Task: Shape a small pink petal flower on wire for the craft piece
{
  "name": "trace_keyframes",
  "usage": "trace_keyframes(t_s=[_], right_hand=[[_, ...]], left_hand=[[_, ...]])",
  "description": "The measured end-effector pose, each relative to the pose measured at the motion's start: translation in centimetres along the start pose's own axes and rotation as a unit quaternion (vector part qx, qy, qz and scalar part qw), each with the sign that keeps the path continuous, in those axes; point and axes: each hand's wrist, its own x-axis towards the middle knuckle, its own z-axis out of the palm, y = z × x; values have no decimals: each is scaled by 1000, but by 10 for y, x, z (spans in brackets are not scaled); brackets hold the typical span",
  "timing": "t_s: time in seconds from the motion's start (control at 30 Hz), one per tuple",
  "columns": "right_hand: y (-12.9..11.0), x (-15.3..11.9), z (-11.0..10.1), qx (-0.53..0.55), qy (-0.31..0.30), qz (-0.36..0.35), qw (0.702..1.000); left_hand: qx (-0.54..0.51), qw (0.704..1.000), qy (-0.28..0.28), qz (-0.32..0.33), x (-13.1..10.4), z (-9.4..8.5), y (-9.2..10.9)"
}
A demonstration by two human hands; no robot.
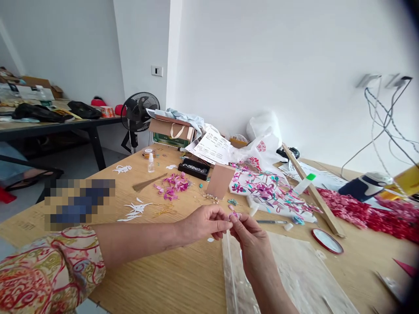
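Note:
My left hand point(209, 222) and my right hand point(248, 231) meet above the wooden table point(157, 270), near the edge of a pale work board point(288, 261). Between their fingertips is a small pink petal piece point(233, 214), pinched by my right hand. The fingers of my left hand are closed against it; whatever they grip is too small to make out. Just beyond are beads point(212, 199), a brown card point(221, 181) and pink petals point(175, 185). White petal strips point(135, 210) and gold wires point(163, 210) lie to the left.
Pink flower branches point(262, 187) lie on white material behind my hands. A wooden bar point(314, 192), a round red-rimmed lid point(327, 241) and red flowers point(360, 213) are at the right. Farther back stand a small bottle point(151, 163), a black tray point(194, 168) and a fan point(140, 113).

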Motion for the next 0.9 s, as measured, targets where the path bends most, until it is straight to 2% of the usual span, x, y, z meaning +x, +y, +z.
trace_keyframes(t_s=[0.13, 0.23, 0.3, 0.33, 0.37, 0.4, 0.47, 0.5, 0.53, 0.6, 0.67, 0.73, 0.83, 0.9], right_hand=[[2, -4, -3, -29, 0, -23, 999], [0, -9, -4, -60, -2, -21, 998], [-3, -12, -5, -66, -5, 8, 998], [-5, -14, -5, -62, -6, 30, 998], [-6, -15, -6, -54, -7, 57, 997], [-7, -16, -6, -45, -12, 84, 995], [-8, -18, -8, -30, -32, 128, 991], [-8, -18, -8, -28, -42, 141, 989], [-8, -18, -9, -31, -51, 148, 987], [-7, -16, -10, -43, -61, 150, 986], [-7, -14, -11, -61, -72, 147, 985], [-7, -12, -13, -79, -83, 137, 984], [-7, -9, -16, -140, -89, 95, 981], [-7, -8, -17, -205, -99, 57, 972]], left_hand=[[33, 999, 6, -32, 5, 1, -7], [83, 996, -4, -33, 8, -1, -9], [175, 984, -5, 2, 9, -5, -9], [246, 968, -3, 43, 9, -7, -9], [327, 940, -4, 96, 9, -9, -8], [410, 899, -9, 154, 9, -11, -8], [547, 797, -27, 254, 8, -15, -6], [592, 754, -37, 281, 7, -16, -5], [623, 723, -45, 295, 7, -17, -5], [650, 695, -54, 301, 5, -18, -3], [640, 712, -60, 281, 4, -19, -1], [591, 767, -63, 242, 3, -18, 1], [483, 859, -71, 151, 2, -17, 4], [419, 901, -77, 87, 3, -15, 5]])
